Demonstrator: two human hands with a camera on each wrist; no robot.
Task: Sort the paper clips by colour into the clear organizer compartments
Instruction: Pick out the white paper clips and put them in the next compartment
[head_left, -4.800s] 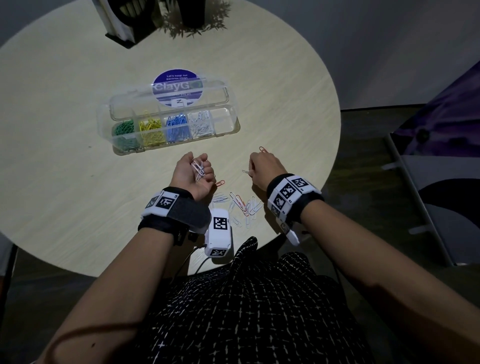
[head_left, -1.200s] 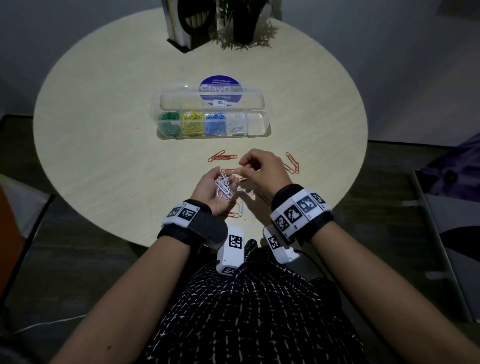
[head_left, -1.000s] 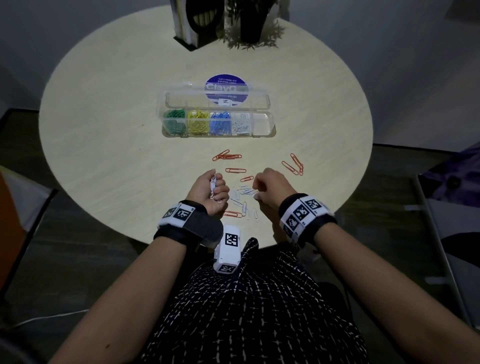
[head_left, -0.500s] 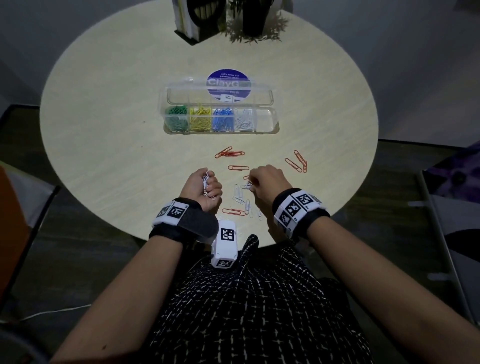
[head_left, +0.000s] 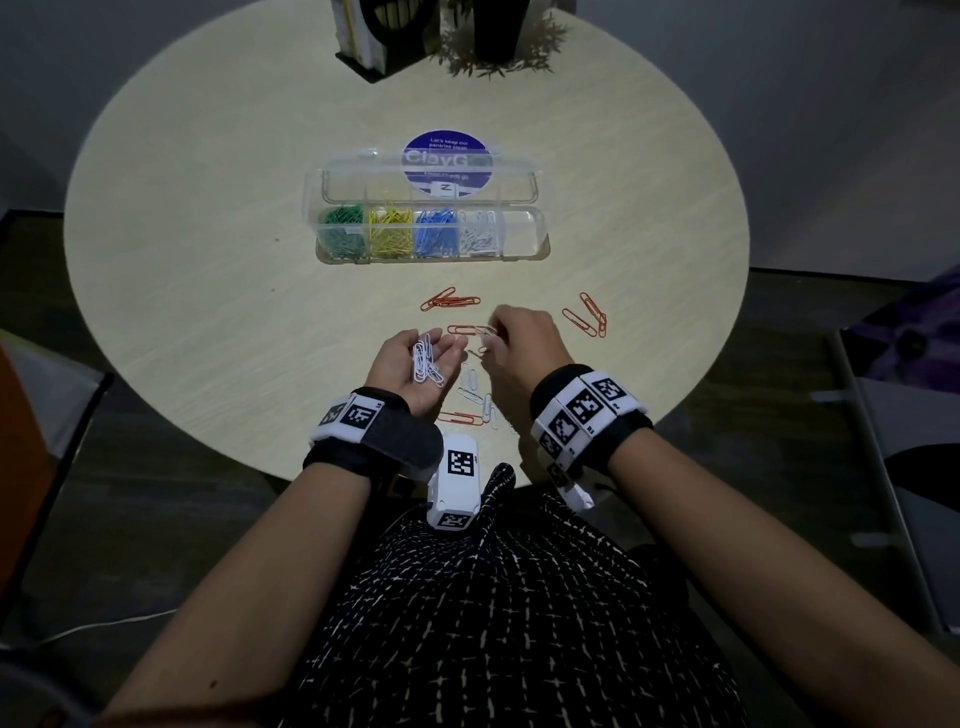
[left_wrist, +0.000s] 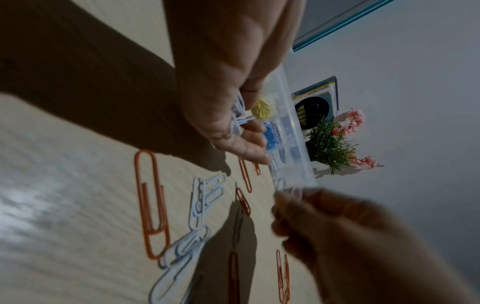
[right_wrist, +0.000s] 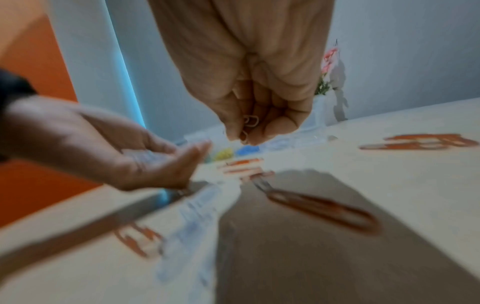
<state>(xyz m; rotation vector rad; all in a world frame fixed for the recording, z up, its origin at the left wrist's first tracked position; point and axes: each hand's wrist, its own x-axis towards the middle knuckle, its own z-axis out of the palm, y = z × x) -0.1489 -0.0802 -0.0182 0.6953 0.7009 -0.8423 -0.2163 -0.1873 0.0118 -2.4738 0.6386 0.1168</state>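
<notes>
The clear organizer (head_left: 540, 228) sits mid-table with green, yellow, blue and white clips in separate compartments; its rightmost compartment holds nothing. My left hand (head_left: 441, 345) lies palm up near the front edge, fingers relaxed, with a bunch of white clips (head_left: 427, 361) in the palm. Just right of it, my right hand (head_left: 491, 338) pinches a white clip (right_wrist: 250, 121) between thumb and fingertips, a little above the table. Loose white clips (head_left: 475, 387) and an orange clip (head_left: 460, 417) lie between my wrists. More orange clips (head_left: 449, 301) are scattered ahead.
Another group of orange clips (head_left: 587, 314) lies to the right of my right hand. The organizer's open lid (head_left: 363, 179) lies flat behind it, over a blue round sticker (head_left: 447, 156). A book holder (head_left: 384, 36) and a potted plant (head_left: 498, 31) stand at the far edge.
My left hand has uncurled from a fist into an open palm showing the white clips. My right hand has risen from the pile with a white clip and moved towards that palm.
</notes>
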